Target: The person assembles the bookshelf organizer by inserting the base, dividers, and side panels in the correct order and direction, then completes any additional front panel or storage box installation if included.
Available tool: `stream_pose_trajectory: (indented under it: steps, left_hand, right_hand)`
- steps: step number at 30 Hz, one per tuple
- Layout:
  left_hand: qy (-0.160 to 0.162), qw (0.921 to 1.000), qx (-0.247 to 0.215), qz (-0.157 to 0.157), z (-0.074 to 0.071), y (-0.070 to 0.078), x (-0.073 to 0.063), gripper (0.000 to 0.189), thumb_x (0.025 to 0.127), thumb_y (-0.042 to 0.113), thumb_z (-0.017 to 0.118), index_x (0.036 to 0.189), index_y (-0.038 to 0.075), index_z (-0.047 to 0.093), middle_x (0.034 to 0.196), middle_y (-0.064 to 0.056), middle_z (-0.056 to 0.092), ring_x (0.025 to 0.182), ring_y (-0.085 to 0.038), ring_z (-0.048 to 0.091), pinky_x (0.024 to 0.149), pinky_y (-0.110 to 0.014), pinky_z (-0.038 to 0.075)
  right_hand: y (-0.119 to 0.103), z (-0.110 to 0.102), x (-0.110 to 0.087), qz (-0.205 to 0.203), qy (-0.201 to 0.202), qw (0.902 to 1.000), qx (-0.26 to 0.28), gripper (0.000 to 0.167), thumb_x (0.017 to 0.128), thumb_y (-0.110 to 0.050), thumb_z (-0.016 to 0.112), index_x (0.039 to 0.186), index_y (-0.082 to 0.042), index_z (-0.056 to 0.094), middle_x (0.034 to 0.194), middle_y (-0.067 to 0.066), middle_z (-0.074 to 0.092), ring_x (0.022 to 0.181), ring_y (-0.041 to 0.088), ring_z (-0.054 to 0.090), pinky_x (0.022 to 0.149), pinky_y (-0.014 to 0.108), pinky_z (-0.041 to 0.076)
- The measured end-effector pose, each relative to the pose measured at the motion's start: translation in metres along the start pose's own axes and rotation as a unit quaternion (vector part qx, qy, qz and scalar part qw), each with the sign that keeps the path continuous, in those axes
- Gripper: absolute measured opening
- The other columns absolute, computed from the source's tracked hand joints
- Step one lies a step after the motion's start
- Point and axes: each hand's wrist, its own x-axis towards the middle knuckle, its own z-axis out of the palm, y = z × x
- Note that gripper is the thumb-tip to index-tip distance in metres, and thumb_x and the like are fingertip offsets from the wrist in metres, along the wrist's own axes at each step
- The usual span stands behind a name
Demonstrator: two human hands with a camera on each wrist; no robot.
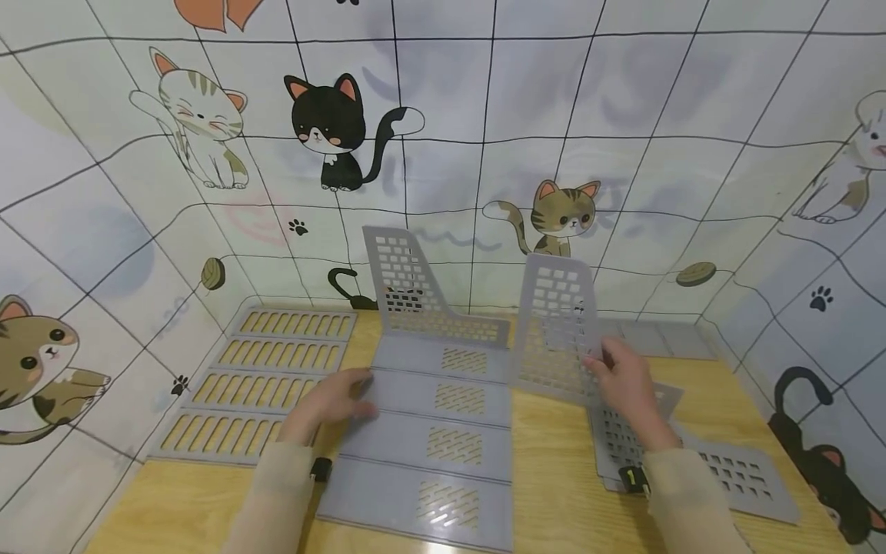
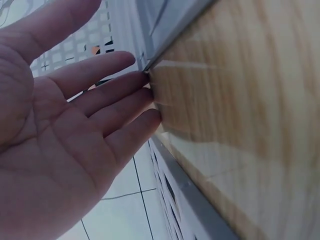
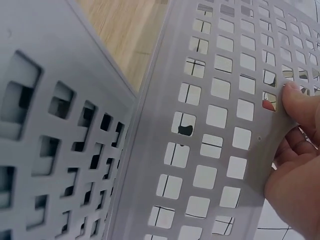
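My right hand (image 1: 626,385) pinches the edge of a grey perforated plastic panel (image 1: 524,331) that stands upright, leaning slightly. In the right wrist view, thumb and fingers hold the panel (image 3: 257,155) by its curved edge, the thumb over the square holes. My left hand (image 1: 331,404) lies beside the left edge of a flat grey ribbed panel (image 1: 381,438) with slotted patches. Its fingers (image 2: 107,97) are extended in the left wrist view, tips at the panel's edge and the wood. Behind the flat panel stands an L-shaped perforated panel (image 1: 428,286).
A grey slotted panel (image 1: 270,370) lies on the wooden table (image 1: 554,492) at left. More perforated panels (image 1: 604,471) overlap at right, partly under the right forearm. Plain grey pieces (image 1: 681,338) lie at the back right. A cat-print cloth (image 1: 443,100) encloses the table.
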Motion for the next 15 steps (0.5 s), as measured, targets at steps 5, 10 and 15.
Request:
stream_pose_trajectory:
  steps: [5,10,15]
  left_hand:
    - [0.004,1.0,-0.007,0.001,0.0025,-0.0038,-0.0046,0.067,0.091,0.021,0.08,0.148,0.0,0.053,0.158,-0.02,0.045,0.147,-0.044,0.038,0.12,-0.059,0.032]
    - [-0.003,0.9999,-0.009,0.004,0.0021,-0.004,-0.0063,0.068,0.092,0.022,0.079,0.15,0.001,0.052,0.161,-0.019,0.041,0.148,-0.044,0.036,0.12,-0.058,0.031]
    - [-0.018,0.9998,0.0,0.012,-0.0001,-0.0012,-0.0082,0.068,0.091,0.025,0.08,0.149,0.0,0.053,0.161,-0.02,0.041,0.148,-0.045,0.037,0.119,-0.059,0.032]
  right_hand:
    - [0.0006,0.0024,-0.0006,0.013,0.002,0.9999,0.008,0.012,0.099,-0.012,0.069,0.099,-0.004,0.061,0.091,0.013,0.064,0.077,0.024,0.055,0.063,0.03,0.045]
    - [0.0027,0.0028,-0.0004,0.002,0.001,0.9999,0.01,0.017,0.099,-0.012,0.069,0.091,-0.005,0.057,0.086,0.011,0.06,0.075,0.022,0.051,0.061,0.029,0.042]
    - [0.0037,0.003,-0.0006,-0.023,-0.013,0.9995,0.015,0.034,0.099,-0.011,0.07,0.08,-0.01,0.041,0.073,0.004,0.044,0.066,0.019,0.04,0.057,0.027,0.036]
